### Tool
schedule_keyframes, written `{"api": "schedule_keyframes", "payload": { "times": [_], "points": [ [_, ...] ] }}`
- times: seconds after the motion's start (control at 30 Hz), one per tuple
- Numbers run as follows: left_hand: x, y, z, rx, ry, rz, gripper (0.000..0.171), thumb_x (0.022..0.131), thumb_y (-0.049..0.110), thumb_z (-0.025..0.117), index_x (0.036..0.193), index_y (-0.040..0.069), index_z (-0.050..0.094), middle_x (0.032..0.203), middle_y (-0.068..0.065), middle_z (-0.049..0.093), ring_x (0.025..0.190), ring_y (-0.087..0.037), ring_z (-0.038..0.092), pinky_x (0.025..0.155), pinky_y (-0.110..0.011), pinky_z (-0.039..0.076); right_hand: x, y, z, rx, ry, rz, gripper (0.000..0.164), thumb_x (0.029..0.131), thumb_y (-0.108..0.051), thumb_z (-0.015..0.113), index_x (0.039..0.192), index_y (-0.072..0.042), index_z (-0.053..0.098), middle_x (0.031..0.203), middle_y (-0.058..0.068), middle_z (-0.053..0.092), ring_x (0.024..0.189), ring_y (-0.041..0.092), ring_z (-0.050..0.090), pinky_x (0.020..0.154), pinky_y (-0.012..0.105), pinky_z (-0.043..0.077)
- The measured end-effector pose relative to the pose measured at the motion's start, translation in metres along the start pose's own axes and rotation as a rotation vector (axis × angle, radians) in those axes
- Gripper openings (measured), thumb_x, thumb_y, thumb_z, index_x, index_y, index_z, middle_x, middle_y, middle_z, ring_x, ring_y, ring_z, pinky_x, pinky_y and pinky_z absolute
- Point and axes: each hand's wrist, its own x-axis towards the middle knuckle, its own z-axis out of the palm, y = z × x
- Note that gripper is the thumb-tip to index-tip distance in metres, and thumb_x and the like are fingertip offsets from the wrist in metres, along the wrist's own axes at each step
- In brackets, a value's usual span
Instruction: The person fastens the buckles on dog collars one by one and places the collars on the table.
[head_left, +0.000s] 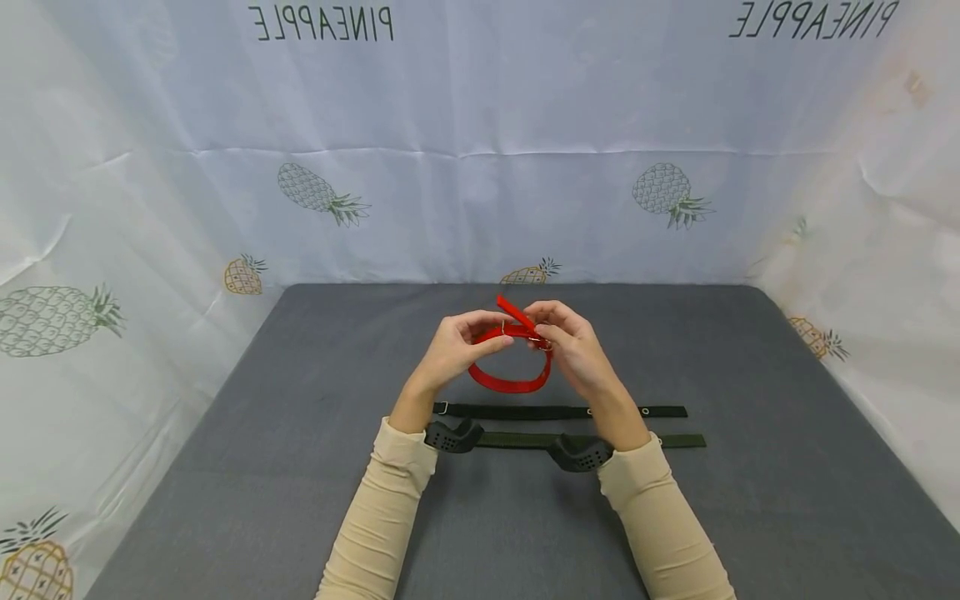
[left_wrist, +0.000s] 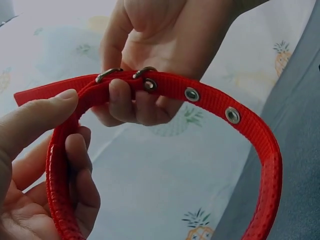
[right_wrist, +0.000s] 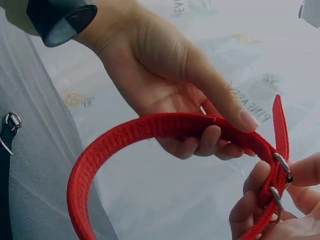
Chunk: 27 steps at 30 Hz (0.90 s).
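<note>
A red dog collar [head_left: 510,386] is held up in a loop above the table between both hands. Its pointed strap end [right_wrist: 281,125] sticks out past a metal buckle [left_wrist: 109,75]; a metal ring [left_wrist: 146,72] sits beside the buckle. Metal eyelets [left_wrist: 232,115] dot the strap. My left hand [head_left: 453,348] grips the padded band close to the buckle, thumb on one side and fingers curled on the other. My right hand [head_left: 570,342] pinches the overlapped strap at the buckle and ring, fingertips inside the loop in the left wrist view.
On the grey table [head_left: 315,467], a black collar [head_left: 517,412] lies straight below the hands. A dark green collar [head_left: 682,441] lies parallel and nearer, partly hidden by the wrist cameras [head_left: 581,454]. A pineapple-print cloth [head_left: 480,208] hangs behind and along the sides.
</note>
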Motion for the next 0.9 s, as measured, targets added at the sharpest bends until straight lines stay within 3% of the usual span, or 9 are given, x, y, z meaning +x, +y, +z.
{"api": "schedule_keyframes", "payload": {
  "times": [0.27,0.43,0.6,0.7,0.9],
  "points": [
    [0.0009,-0.0026,0.0021,0.068,0.004,0.11,0.031,0.086,0.003,0.07,0.116,-0.004,0.066,0.11,-0.025,0.067,0.084,-0.001,0.066,0.078,-0.018,0.055,-0.0006,-0.0009,-0.0002,-0.085,0.069,0.016,0.021,0.102,-0.007,0.039,0.108,-0.016,0.057,0.098,-0.012,0.061,0.09,0.008,0.058,0.081,0.022,0.046],
    [0.0014,-0.0031,0.0032,0.098,0.005,0.145,0.032,0.084,0.002,0.071,0.114,-0.006,0.066,0.109,-0.024,0.067,0.088,-0.011,0.07,0.08,-0.02,0.057,-0.0009,-0.0035,0.004,-0.126,0.102,0.024,0.018,0.103,-0.014,0.041,0.111,-0.01,0.056,0.095,-0.01,0.062,0.088,0.007,0.059,0.081,0.023,0.046],
    [0.0016,-0.0048,0.0043,0.095,0.006,0.148,0.03,0.083,0.001,0.072,0.112,-0.005,0.068,0.109,-0.023,0.068,0.09,-0.018,0.071,0.083,-0.023,0.058,0.0003,-0.0016,0.0078,-0.158,0.097,0.045,0.025,0.104,-0.02,0.04,0.113,-0.002,0.056,0.092,-0.016,0.063,0.09,0.006,0.058,0.083,0.025,0.046],
    [0.0016,-0.0059,0.0049,0.099,0.004,0.153,0.03,0.083,0.002,0.072,0.112,-0.004,0.069,0.108,-0.023,0.068,0.089,-0.014,0.071,0.082,-0.023,0.058,0.0012,0.0008,0.0087,-0.154,0.088,0.049,0.025,0.104,-0.02,0.041,0.109,-0.001,0.057,0.092,-0.017,0.063,0.092,0.006,0.058,0.086,0.025,0.047],
    [0.0019,-0.0069,0.0047,0.122,0.003,0.193,0.031,0.082,0.001,0.073,0.111,-0.008,0.068,0.104,-0.023,0.068,0.084,0.0,0.066,0.079,-0.02,0.057,0.0003,0.0014,0.0068,-0.093,0.082,0.05,0.018,0.103,-0.021,0.046,0.096,-0.01,0.058,0.088,-0.013,0.061,0.094,0.007,0.056,0.087,0.024,0.047]
  ]
}}
